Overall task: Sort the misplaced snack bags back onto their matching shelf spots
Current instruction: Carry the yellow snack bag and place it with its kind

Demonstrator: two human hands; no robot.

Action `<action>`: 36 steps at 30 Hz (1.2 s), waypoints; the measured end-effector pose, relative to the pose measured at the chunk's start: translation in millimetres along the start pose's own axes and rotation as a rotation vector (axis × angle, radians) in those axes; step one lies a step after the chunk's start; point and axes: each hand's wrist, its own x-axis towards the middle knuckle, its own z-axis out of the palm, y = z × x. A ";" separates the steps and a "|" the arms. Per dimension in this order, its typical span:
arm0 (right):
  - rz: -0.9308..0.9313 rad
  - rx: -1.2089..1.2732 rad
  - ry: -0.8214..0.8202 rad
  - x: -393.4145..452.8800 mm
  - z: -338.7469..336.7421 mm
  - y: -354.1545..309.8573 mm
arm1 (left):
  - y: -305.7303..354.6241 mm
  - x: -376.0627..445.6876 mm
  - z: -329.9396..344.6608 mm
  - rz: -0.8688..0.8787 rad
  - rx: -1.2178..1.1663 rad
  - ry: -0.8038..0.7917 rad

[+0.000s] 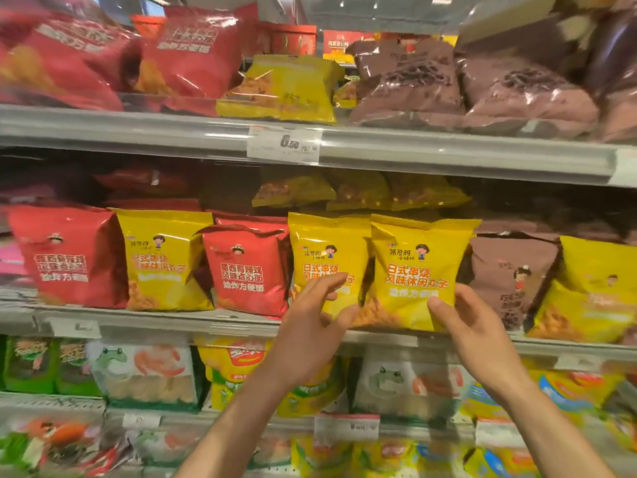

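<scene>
On the middle shelf [193, 322] red, yellow and brown snack bags stand mixed in one row. My right hand [475, 329] pinches the lower right corner of a yellow bag [413, 267], thumb in front and fingers behind its edge. My left hand [310, 322] is spread with straight fingers against the front of the neighbouring yellow bag [324, 250], its thumb near the held bag's lower left corner. A red bag [246, 270] stands left of these, a brown bag [506, 277] to the right, and further left another yellow bag [162, 260] stands beside a red bag [69, 257].
The upper shelf [448, 153] carries red bags [196, 50], one yellow bag [282, 88] and brown bags [410, 81], with a price tag [284, 144] on its rail. A yellow bag [593, 291] stands at the far right. Below are green and frog-printed packs [144, 370].
</scene>
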 end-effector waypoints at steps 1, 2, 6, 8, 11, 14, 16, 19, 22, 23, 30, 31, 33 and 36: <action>-0.001 -0.005 0.004 1.5 -3.2 1.5 | -0.3 0.1 1.4 0.007 0.003 0.008; 0.008 -0.009 0.004 3.6 -6.9 3.5 | -0.8 0.5 2.1 0.008 0.011 0.014; 0.032 -0.088 0.047 14.7 -8.9 14.5 | -2.3 -0.3 2.6 0.012 0.053 -0.007; 0.034 -0.171 0.053 19.3 -3.9 24.5 | -2.0 -0.7 2.3 0.025 0.073 -0.006; 0.062 -0.298 -0.013 23.1 2.6 31.2 | -2.2 -0.4 3.1 0.055 0.164 0.043; 0.080 -0.392 -0.080 29.5 0.4 30.7 | -3.9 0.2 2.8 0.102 0.325 0.126; 0.119 -0.447 -0.111 31.9 -4.2 28.4 | -6.2 0.3 2.5 0.111 0.377 0.154; 0.155 -0.405 -0.116 28.7 -6.1 22.2 | -9.7 -0.4 4.3 0.124 0.404 0.180; 0.150 -0.373 -0.086 28.5 -1.4 19.7 | -13.1 1.7 6.6 0.125 0.415 0.180; 0.156 -0.373 -0.085 29.3 -0.5 20.1 | -14.5 1.9 6.9 0.126 0.418 0.174; 0.171 -0.428 -0.100 30.7 0.2 17.6 | -16.7 2.9 6.1 0.132 0.410 0.160; 0.157 -0.433 -0.085 27.9 -0.6 17.2 | -17.0 3.5 5.7 0.134 0.405 0.160; 0.117 -0.444 -0.007 19.0 -1.7 17.3 | -18.5 4.0 4.1 0.141 0.395 0.170; 0.001 -0.441 0.093 4.3 2.8 15.8 | -20.1 3.9 3.7 0.154 0.402 0.196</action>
